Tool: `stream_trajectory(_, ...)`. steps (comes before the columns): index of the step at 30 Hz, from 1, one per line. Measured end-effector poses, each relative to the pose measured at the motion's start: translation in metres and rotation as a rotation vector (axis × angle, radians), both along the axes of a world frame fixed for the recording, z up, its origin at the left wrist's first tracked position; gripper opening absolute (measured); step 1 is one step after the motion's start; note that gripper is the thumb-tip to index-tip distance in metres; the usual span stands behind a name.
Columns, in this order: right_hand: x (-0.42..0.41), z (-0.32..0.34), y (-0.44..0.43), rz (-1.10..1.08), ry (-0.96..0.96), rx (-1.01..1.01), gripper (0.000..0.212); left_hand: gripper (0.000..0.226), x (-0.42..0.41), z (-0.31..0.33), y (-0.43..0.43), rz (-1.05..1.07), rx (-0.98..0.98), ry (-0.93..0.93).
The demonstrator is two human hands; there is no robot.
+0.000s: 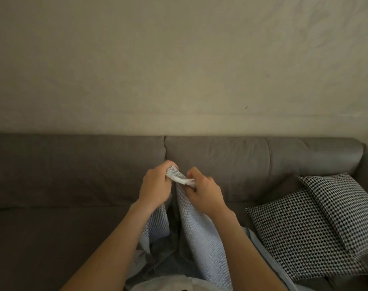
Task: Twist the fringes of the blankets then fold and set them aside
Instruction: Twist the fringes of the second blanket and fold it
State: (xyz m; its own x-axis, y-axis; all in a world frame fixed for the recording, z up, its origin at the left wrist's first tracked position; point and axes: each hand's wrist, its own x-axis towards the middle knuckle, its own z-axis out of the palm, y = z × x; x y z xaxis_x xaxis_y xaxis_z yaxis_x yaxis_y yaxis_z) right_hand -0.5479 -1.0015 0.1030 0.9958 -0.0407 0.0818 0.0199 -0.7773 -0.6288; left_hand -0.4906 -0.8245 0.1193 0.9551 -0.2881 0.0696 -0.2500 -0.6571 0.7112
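A light blue-and-white woven blanket (196, 229) hangs from both hands down toward my lap, in front of the grey sofa. My left hand (155, 185) grips the blanket's upper edge in a closed fist. My right hand (204, 190) pinches a short white fringe (184, 181) that sticks out between the two hands. The hands are a few centimetres apart, held up at the level of the sofa's backrest. The rest of the fringe is hidden inside the fingers.
The grey sofa (74, 175) spans the view, with a bare seat (53, 238) on the left. A black-and-white houndstooth blanket or cushion (317, 221) lies on the right end of the seat. A plain beige wall (178, 59) rises behind.
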Motion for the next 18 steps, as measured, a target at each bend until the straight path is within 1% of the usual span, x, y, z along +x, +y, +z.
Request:
stream_trajectory(3, 0.000, -0.006, -0.007, 0.012, 0.041, -0.046, 0.023, 0.034, 0.006, 0.011, -0.002, 0.133, -0.199, 0.010)
stream_trajectory(5, 0.001, -0.009, -0.016, -0.011, 0.118, -0.054, 0.026, 0.032, 0.013, 0.016, 0.002, 0.277, -0.309, 0.040)
stream_trajectory(7, 0.003, -0.011, -0.029, -0.003, 0.210, -0.124, 0.028, 0.029, 0.022, 0.019, 0.008, 0.410, -0.398, 0.071)
stream_trajectory(9, 0.001, -0.017, -0.042, 0.035, 0.409, -0.225, 0.027, 0.028, 0.030, 0.022, 0.014, 0.537, -0.499, 0.094)
stream_trajectory(11, -0.004, -0.031, -0.052, 0.060, 0.621, -0.274, 0.042, 0.028, 0.037, 0.026, 0.020, 0.652, -0.612, 0.087)
stream_trajectory(13, -0.013, -0.049, -0.057, 0.034, 0.755, -0.283, 0.049, 0.029, 0.043, 0.028, 0.022, 0.723, -0.666, 0.085)
stream_trajectory(14, -0.017, -0.059, -0.058, 0.001, 0.773, -0.292, 0.049, 0.029, 0.043, 0.028, 0.023, 0.731, -0.665, 0.094)
stream_trajectory(17, -0.024, -0.074, -0.058, -0.104, 0.713, -0.369, 0.035, 0.029, 0.039, 0.022, 0.022, 0.717, -0.634, 0.137)
stream_trajectory(18, -0.022, -0.076, -0.057, -0.132, 0.696, -0.342, 0.031, 0.029, 0.036, 0.020, 0.023, 0.712, -0.622, 0.154)
